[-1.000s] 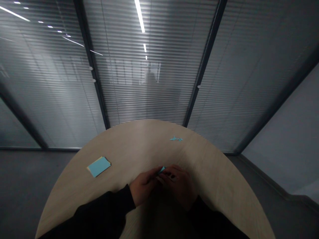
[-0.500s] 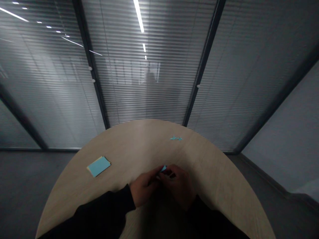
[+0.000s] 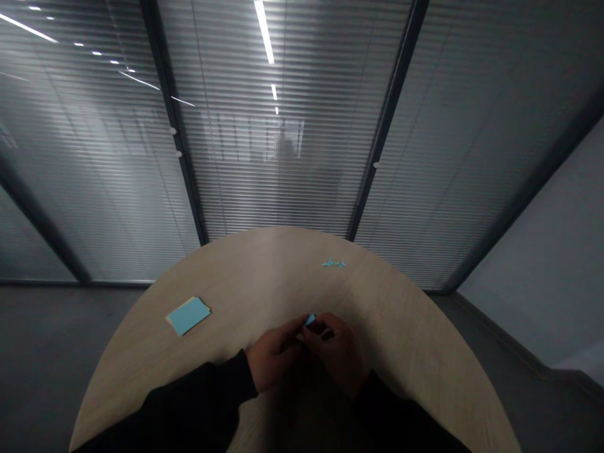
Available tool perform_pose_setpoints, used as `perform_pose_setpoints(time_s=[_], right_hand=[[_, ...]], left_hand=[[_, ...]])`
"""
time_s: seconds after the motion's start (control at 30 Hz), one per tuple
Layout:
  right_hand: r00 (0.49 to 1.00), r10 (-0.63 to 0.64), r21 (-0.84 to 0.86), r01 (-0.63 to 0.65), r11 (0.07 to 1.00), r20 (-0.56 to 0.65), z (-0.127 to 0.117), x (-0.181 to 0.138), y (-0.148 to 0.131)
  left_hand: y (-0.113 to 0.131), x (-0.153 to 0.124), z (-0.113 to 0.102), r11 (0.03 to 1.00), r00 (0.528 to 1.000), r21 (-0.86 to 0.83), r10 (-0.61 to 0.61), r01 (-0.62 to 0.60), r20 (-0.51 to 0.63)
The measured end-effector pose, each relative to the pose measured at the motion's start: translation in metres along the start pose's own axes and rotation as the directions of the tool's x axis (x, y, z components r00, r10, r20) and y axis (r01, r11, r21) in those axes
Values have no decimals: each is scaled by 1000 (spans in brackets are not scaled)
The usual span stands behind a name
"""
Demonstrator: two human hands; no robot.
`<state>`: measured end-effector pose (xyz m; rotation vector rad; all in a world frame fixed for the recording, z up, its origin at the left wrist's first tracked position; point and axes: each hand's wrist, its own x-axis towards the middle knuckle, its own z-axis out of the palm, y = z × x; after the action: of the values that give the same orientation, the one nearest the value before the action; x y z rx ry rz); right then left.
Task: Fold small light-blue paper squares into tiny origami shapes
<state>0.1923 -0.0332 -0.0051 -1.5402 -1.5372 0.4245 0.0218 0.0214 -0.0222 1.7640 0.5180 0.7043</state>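
Observation:
Close to the near side of the round table (image 3: pixel 406 352), my two hands meet around a small folded piece of blue paper (image 3: pixel 310 319). My left hand (image 3: pixel 274 355) pinches it from the left, thumb and fingers together. From the other side my right hand (image 3: pixel 340 352) grips it with curled fingertips. Only a small corner of the paper shows between the fingers; the rest is hidden. Farther back, to the right, lie small blue folded paper shapes (image 3: pixel 334 263), seemingly star-like. At the left rests a stack of blue and yellow paper sheets (image 3: pixel 189 316).
Beyond the table's far edge stands a glass partition with blinds (image 3: pixel 283 189) and dark frames. A pale wall (image 3: pixel 557 270) runs along the right. Grey carpet (image 3: pixel 42 358) surrounds the table.
Both hands stay in nearly the same place, with the fingers shifting very slightly on the blue paper. The view has moved a touch; the stack and small shapes lie as before.

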Motion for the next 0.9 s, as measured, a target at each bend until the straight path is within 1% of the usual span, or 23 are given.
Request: perform_pose_setpoints(time_s=[0.17,0.33,0.5,0.6,0.7,0.9], right_hand=[[1000,11,4,-11,1000,7,-1,0,-3],[1000,26,-8,-26,1000,5,-3,0,-7],[1000,-13,-46,13,999,-2,-4,0,-5],[999,-30,-80,28,996,-25,-3,0,-4],[999,-42,-104,39,994,-30,-4,0,-6],[997,-71,-100,70,992,-9,-6,0,-7]], left_hand=[[-2,0,0,998,1000,-56,7,-5,28],[-2,-2,0,996,997,-92,-7,14,81],[-5,-2,1,987,996,-163,23,-9,81],[-4,-1,1,972,996,-236,10,11,88],[0,0,2,953,993,-300,4,33,119],[5,0,2,952,993,-307,18,17,113]])
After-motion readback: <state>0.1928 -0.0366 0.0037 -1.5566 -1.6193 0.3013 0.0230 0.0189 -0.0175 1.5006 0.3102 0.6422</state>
